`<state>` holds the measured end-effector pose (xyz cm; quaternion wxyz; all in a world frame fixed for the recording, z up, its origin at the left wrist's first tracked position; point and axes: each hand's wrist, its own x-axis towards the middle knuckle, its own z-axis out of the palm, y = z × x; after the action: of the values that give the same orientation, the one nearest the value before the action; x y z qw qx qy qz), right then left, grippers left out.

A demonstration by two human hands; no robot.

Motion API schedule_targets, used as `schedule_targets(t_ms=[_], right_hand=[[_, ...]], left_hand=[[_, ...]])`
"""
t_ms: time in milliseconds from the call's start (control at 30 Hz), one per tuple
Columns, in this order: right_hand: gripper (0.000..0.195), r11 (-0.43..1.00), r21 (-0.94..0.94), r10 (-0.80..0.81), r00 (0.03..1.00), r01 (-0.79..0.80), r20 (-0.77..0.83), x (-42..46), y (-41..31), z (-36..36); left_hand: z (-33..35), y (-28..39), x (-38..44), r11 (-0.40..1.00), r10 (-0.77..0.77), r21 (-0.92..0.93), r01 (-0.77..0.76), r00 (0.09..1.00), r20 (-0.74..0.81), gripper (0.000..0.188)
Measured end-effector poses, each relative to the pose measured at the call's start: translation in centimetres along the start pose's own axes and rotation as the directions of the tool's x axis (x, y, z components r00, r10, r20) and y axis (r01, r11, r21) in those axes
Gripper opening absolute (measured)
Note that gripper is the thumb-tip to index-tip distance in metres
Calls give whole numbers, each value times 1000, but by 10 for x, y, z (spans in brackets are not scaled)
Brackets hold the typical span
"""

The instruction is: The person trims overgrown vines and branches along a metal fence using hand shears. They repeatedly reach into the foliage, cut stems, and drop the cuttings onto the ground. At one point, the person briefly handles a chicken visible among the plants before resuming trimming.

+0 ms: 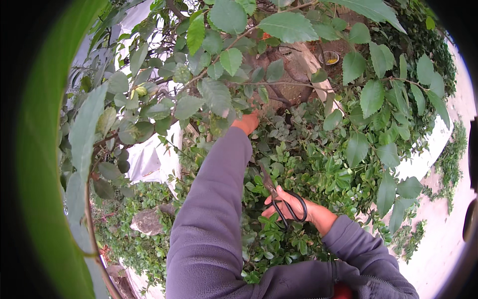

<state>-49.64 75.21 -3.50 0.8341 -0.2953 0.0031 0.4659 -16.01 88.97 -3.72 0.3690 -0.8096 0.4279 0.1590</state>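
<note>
My right hand [289, 205] holds a pair of scissors [272, 188] with black loop handles and dark blades. The blades point up and to the left, over a leafy green shrub [321, 175]. My left hand [247, 122] reaches forward at the end of a grey fleece sleeve [214, 194]. Leaves hide its fingers, so whether they grip anything does not show. Just above it hangs a thin branch [214, 59] with toothed green leaves.
A wooden board [312, 63] slants beyond the shrub over brown soil. Near it sits a small bowl [329, 58] with something yellow inside. White sheeting [153, 159] lies on the left, above a cut log [147, 221]. One blurred leaf [48, 157] fills the left rim.
</note>
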Motion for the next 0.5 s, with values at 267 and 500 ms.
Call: schedule_targets(t_ms=[267, 500], right_hand=[[79, 997, 83, -2, 999, 6, -40, 12, -18, -6], [83, 995, -33, 93, 987, -98, -133, 90, -56, 14]], left_hand=[[64, 0, -103, 915, -374, -137, 380, 925, 72, 17], [68, 2, -235, 215, -686, -835, 506, 687, 240, 19]])
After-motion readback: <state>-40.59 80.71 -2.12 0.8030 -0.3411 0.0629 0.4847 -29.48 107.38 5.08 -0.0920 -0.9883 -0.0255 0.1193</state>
